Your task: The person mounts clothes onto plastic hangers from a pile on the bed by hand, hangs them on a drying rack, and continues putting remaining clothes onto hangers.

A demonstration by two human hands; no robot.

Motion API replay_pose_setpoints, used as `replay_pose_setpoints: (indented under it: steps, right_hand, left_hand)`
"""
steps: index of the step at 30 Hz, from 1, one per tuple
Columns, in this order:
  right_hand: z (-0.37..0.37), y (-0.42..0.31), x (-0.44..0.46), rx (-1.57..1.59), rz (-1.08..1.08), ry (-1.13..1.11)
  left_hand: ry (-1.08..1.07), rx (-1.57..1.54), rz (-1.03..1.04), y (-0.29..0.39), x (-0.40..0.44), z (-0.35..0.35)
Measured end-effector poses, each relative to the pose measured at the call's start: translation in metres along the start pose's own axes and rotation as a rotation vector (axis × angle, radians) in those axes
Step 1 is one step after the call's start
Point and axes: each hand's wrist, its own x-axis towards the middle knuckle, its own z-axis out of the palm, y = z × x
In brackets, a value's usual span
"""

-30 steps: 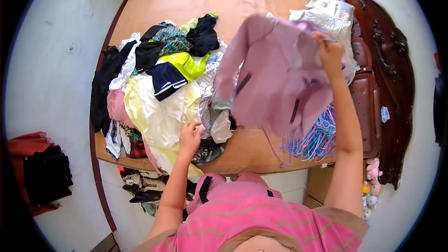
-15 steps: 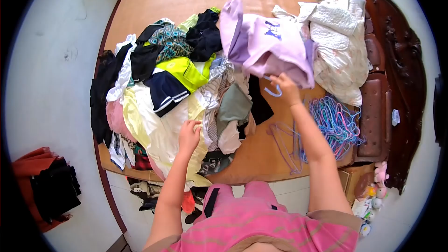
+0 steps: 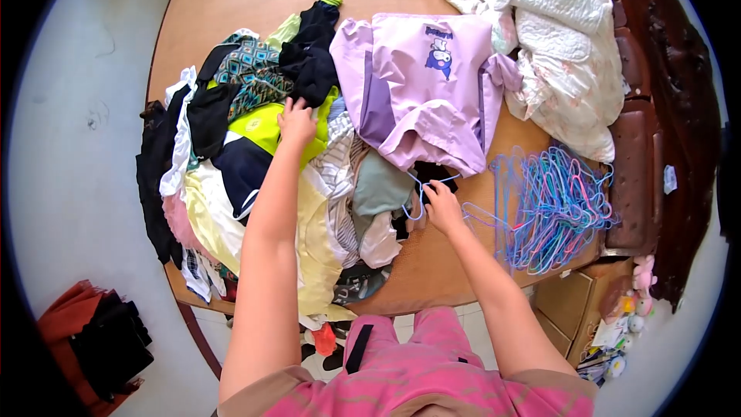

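Observation:
A lilac hooded jacket (image 3: 421, 69) with a cartoon print lies spread out, its hood toward me. From its neck opening sticks a blue clothes hanger (image 3: 415, 212) with the hook showing. My right hand (image 3: 442, 207) is at the hanger's neck, fingers closed around it, just below the hood. Over on the pile, my left hand (image 3: 298, 123) rests with fingers apart on a neon-yellow and navy garment (image 3: 258, 125), close to a black garment (image 3: 311, 54). The fingertips partly sink among the fabric.
Many blue, purple and pink hangers (image 3: 552, 212) lie heaped at the right. Behind them is a white quilted bundle (image 3: 559, 54) beside the brown padded headboard (image 3: 637, 177). The clothes pile (image 3: 309, 239) covers the left side. Dark red and black cloth (image 3: 100, 340) lies at far left.
The lilac jacket has gone from bunched and lifted to spread flat. My right hand has moved left and nearer with the hanger. My left hand has reached farther up the pile.

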Motion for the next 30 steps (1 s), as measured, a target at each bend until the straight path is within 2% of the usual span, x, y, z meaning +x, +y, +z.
replay_pose_setpoints:
  steps: [2,4,6,8,9,10,12,13,14,15,18,20,22,24,26,28,30]
  right_hand:
    - [-0.004,-0.009,-0.008,0.006,0.056,0.028]
    - [-0.006,-0.017,-0.019,0.045,0.081,0.122]
    - [-0.007,-0.028,-0.028,0.117,0.124,0.115]
    - [-0.012,-0.046,-0.034,0.277,0.13,0.015]
    - [-0.014,-0.053,-0.034,0.294,0.089,-0.002]
    - [-0.015,-0.061,-0.031,0.295,0.083,0.002]
    - [-0.017,-0.08,-0.025,0.302,-0.118,0.268]
    - [-0.025,-0.091,-0.025,0.225,-0.097,0.254]
    - [-0.016,-0.094,-0.028,0.291,-0.039,0.355]
    - [-0.025,-0.103,-0.027,0.367,-0.046,0.372]
    - [-0.043,-0.117,-0.02,0.543,-0.161,0.517]
    - [-0.08,-0.139,-0.04,1.028,0.189,0.161]
    - [-0.134,-0.158,-0.055,1.202,0.18,-0.003]
    - [-0.184,-0.18,-0.073,1.205,-0.009,0.056]
    - [-0.214,-0.19,-0.091,1.296,-0.113,0.005]
    - [-0.232,-0.193,-0.104,1.305,-0.286,-0.046]
    - [-0.239,-0.201,-0.116,1.495,-0.292,-0.129]
  left_hand:
    - [0.008,-0.03,0.0,-0.001,0.0,0.014]
    - [0.178,-0.303,0.172,0.015,-0.022,0.015]
    - [0.28,-0.555,0.383,0.038,-0.066,0.015]
    - [0.106,-0.842,0.416,0.076,-0.139,0.007]
    - [0.064,-0.819,0.515,0.095,-0.182,-0.008]
    - [-0.072,-0.919,0.542,0.112,-0.219,-0.021]
    - [-0.386,-1.182,0.606,0.141,-0.291,-0.035]
    - [-0.501,-1.285,0.651,0.155,-0.322,-0.059]
    - [-0.809,-1.353,0.628,0.166,-0.35,-0.067]
    - [-0.948,-1.35,0.659,0.176,-0.367,-0.086]
    - [-0.702,-1.503,0.645,0.181,-0.39,-0.104]
    - [-0.384,-1.522,0.551,0.172,-0.387,-0.099]
    - [-0.199,-1.357,0.251,0.151,-0.381,-0.081]
    - [0.058,-1.123,0.126,0.141,-0.37,-0.103]
    - [0.378,-0.806,0.341,0.139,-0.363,-0.128]
    - [0.417,-0.801,0.417,0.15,-0.367,-0.163]
    - [0.467,-0.789,0.499,0.148,-0.373,-0.169]
